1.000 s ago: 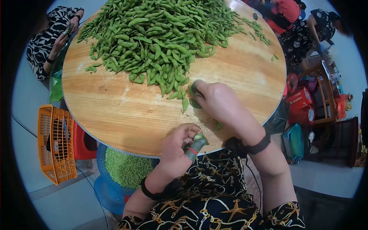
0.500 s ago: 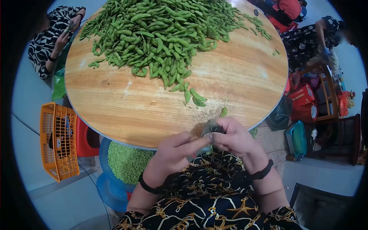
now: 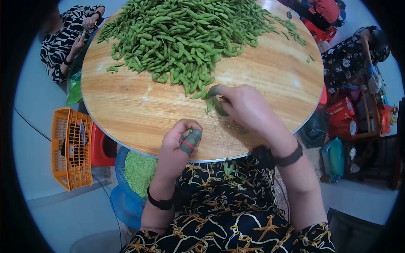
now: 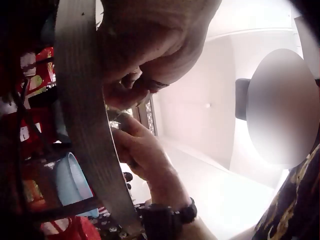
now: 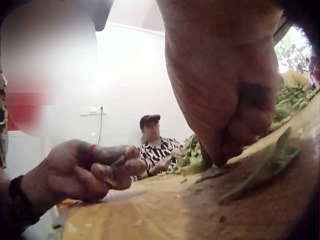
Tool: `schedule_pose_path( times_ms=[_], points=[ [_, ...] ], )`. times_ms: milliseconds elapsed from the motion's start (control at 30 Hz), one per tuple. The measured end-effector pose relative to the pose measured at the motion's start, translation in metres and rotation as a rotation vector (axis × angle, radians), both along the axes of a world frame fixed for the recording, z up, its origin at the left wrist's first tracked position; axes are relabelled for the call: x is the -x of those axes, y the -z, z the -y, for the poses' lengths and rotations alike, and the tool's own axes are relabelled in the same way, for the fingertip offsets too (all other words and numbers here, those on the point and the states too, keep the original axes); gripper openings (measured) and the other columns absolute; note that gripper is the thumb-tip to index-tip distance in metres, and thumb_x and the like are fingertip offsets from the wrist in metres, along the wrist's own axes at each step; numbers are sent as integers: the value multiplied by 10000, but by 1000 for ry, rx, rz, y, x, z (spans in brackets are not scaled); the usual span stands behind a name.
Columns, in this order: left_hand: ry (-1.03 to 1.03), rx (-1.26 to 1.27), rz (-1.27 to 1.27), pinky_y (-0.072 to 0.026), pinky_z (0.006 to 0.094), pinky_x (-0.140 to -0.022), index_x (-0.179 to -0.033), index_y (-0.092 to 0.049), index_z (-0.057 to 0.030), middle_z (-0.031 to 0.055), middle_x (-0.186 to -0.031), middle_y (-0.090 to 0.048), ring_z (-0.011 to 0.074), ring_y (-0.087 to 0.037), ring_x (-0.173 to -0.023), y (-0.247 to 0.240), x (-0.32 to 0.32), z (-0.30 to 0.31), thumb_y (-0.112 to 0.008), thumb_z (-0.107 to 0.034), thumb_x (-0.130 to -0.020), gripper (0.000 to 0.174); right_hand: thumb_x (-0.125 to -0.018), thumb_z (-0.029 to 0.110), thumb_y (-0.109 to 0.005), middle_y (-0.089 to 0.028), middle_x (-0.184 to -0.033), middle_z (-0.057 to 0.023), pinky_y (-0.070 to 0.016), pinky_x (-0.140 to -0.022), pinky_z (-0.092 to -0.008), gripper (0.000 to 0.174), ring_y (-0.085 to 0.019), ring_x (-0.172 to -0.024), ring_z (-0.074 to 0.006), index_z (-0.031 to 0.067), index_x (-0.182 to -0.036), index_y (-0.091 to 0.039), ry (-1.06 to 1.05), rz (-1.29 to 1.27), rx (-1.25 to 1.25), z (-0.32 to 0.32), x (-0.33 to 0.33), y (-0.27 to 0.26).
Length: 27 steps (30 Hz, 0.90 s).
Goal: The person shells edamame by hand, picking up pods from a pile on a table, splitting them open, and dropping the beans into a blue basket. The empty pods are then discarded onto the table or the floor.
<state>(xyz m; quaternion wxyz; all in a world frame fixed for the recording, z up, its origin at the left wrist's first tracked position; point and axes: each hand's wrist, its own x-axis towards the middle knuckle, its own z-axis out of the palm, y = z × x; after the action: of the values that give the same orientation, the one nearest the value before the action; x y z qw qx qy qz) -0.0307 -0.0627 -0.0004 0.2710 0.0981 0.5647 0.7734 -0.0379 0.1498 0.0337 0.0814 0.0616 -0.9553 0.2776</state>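
A big heap of green edamame pods covers the far half of the round wooden table. My right hand reaches to the heap's near edge, its fingers curled down over a few loose pods. In the right wrist view those fingertips pinch a pod against the wood. My left hand rests at the table's near rim with its fingers curled in. Its thumb wears a grey-green cover with a red band. I see nothing held in it.
Below the table's near-left edge stands a blue basin of shelled beans, beside a red stool and an orange basket. A person in black-and-white clothes sits at the far left. More people and red bags crowd the right.
Half a second ago both hands met at the table's near edge over a pod. Since then the right hand has gone forward to the heap, and the left hand has stayed near the rim.
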Motion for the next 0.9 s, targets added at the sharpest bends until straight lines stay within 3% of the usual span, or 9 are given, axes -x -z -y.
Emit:
schedule_pose_path(
  times_ms=[67, 100, 167, 467, 600, 733, 833, 900],
  points=[
    [66, 193, -85, -348, 151, -492, -973, -516, -29, 37, -913, -509, 40, -454, -656, -3, -1, 1, -523, -14, -840, 134, -766, 121, -555, -611, -731, -179, -474, -625, -452, 198, -602, -726, -365, 89, -960, -578, -104, 204, -265, -2, 10, -1],
    [61, 196, -82, -348, 151, -492, -973, -516, -29, 37, -913, -509, 40, -454, -656, -3, -2, 0, -523, -14, -840, 134, -766, 121, -555, -611, -731, -179, -474, -625, -452, 198, -602, -726, -365, 89, -960, -578, -110, 205, -264, -4, 11, -4],
    [64, -55, 66, -340, 146, -469, -993, -501, -23, 45, -907, -503, 48, -459, -646, -4, -5, -2, -536, -23, -830, 166, -776, 114, -531, -605, -733, -183, -472, -634, -452, 192, -599, -727, -361, 82, -963, -560, -145, 267, -366, -8, 8, -12],
    [146, -638, 477, -327, 166, -452, -1047, -457, -26, 49, -837, -478, 92, -479, -623, -9, -6, -16, -498, -102, -887, 182, -751, 160, -611, -594, -701, -191, -446, -624, -448, 193, -580, -700, -378, 28, -876, -546, -225, 268, -270, -49, -11, -8],
    [181, -709, 480, -336, 166, -449, -1053, -445, -26, 49, -832, -467, 103, -478, -629, -2, -9, -22, -492, -122, -890, 195, -775, 237, -628, -575, -673, -204, -446, -617, -466, 259, -574, -685, -385, 14, -839, -512, -225, 277, -182, -59, -29, -6],
    [180, -756, 487, -344, 161, -423, -1086, -396, -7, 59, -831, -425, 104, -426, -632, -1, -12, -32, -570, -117, -847, 315, -781, 255, -629, -573, -659, -195, -441, -589, -464, 273, -567, -654, -391, 15, -832, -508, -186, 201, -254, -58, -46, 3],
    [206, -776, 470, -354, 168, -436, -1097, -386, -8, 58, -829, -423, 113, -429, -637, -5, -15, -39, -603, -107, -822, 364, -772, 212, -645, -582, -675, -197, -455, -573, -432, 233, -567, -632, -385, 15, -816, -528, -11, 60, -106, -60, -53, 20],
    [196, -792, 484, -359, 172, -444, -1099, -382, -8, 59, -835, -427, 117, -432, -641, -6, -18, -44, -614, -96, -811, 381, -756, 138, -678, -609, -676, -165, -472, -554, -341, 182, -606, -593, -281, 9, -806, -559, 113, -57, 280, -59, -57, 23]
  ],
)
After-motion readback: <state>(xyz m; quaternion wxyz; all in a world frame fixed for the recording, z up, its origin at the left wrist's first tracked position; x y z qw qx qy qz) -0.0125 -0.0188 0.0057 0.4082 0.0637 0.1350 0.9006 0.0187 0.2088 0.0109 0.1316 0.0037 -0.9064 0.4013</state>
